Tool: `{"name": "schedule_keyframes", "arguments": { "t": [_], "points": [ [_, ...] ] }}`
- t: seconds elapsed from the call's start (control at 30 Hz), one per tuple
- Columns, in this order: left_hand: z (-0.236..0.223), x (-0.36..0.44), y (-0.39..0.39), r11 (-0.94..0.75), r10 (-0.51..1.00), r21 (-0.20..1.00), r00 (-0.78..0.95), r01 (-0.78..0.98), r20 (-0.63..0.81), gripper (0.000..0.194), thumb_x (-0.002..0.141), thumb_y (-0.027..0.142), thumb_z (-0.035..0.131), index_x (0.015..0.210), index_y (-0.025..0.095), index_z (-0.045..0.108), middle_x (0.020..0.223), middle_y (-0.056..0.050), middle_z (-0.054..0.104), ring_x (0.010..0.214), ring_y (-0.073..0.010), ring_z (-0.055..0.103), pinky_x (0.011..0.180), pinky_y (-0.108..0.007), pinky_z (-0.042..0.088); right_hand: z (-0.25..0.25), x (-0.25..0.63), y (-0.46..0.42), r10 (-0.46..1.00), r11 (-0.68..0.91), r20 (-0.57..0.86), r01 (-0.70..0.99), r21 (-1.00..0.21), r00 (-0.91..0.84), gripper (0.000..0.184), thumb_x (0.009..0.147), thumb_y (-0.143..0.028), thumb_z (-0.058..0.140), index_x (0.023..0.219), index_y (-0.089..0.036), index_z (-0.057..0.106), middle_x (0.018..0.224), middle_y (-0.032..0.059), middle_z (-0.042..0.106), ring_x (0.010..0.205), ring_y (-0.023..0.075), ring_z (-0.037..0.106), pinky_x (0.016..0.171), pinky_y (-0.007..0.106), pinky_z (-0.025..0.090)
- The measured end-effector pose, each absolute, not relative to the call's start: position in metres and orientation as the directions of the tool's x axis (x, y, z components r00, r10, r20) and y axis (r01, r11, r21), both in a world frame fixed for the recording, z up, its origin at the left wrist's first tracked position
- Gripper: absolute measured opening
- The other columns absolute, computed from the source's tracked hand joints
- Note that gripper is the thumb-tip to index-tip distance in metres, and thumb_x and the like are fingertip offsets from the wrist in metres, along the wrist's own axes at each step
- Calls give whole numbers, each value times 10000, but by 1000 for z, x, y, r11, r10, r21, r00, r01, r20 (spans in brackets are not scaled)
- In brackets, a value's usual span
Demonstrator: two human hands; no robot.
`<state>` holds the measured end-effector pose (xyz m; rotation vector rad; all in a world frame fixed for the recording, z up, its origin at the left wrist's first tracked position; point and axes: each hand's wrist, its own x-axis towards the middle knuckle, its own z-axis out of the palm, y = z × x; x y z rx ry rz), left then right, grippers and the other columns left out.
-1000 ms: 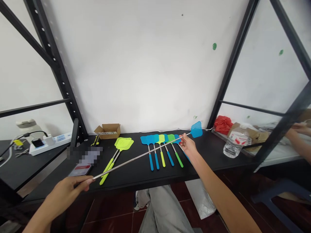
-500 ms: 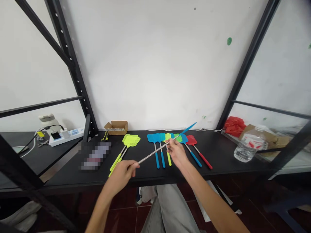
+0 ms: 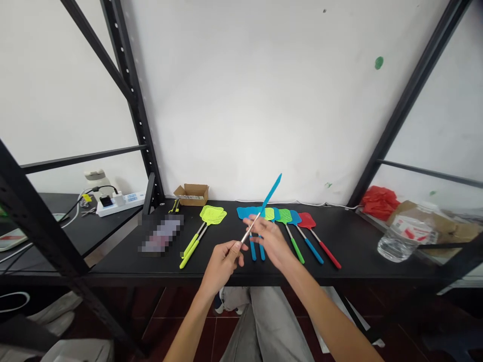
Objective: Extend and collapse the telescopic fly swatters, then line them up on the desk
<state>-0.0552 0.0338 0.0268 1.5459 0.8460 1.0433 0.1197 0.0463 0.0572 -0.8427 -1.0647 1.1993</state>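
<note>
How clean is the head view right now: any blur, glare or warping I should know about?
Head view: even, soft light, no glare; the right hand is motion-blurred, the left hand sharper; the held blue swatter is slightly smeared; a patch on the table is pixelated; the shelf posts bow from wide-angle warping.

shiny metal rod (image 3: 252,229) with blue plastic swatter head (image 3: 272,190); matt black table (image 3: 350,241).

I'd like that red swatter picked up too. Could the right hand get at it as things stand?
Probably yes, once freed: the red swatter lies uncovered at the row's right end, close beside the right hand, but that hand is busy on the blue swatter.
</note>
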Motion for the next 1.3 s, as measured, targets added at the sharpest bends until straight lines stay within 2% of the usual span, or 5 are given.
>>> {"name": "schedule_keyframes", "arguments": {
  "t": [0.23,0.4,0.7,0.97,1.3],
  "points": [
    [30,-55,30,-93,846,995,524,-30,95,500,906,587,474,933,124,662,554,20,528,405,-49,271,398,-192,187,140,176,62,721,561,554,118,-819,416,795,794,-595,666,1473,-339,341,1422,115,484,1192,269,542,857,368,505],
    [30,-51,30,-82,873,996,479,-46,94,479,897,592,481,894,138,635,536,40,487,393,-42,250,378,-181,166,154,167,50,673,550,714,514,-658,194,483,894,-628,490,987,-192,676,905,71,651,872,228,585,773,324,459],
    [24,-50,33,-28,837,994,541,-104,80,489,911,600,448,860,143,616,527,70,388,398,-32,186,381,-180,129,137,154,64,799,548,593,523,-653,-96,499,890,-622,503,653,-185,543,600,-16,479,592,137,446,563,256,356],
    [25,-45,31,-36,902,984,418,-177,108,411,883,363,560,1262,236,467,816,22,503,534,-67,422,435,-180,271,110,179,40,699,478,671,538,-695,246,513,893,-532,544,1321,-250,554,1233,106,624,1088,254,581,898,376,458],
    [15,-30,74,-315,943,588,177,745,281,569,868,65,363,1432,95,428,1241,-199,507,1091,-287,579,893,-390,450,-26,128,-65,795,320,491,443,-838,355,318,959,-416,460,1190,-282,634,1229,95,632,1136,288,579,953,436,473]
  ]
}}
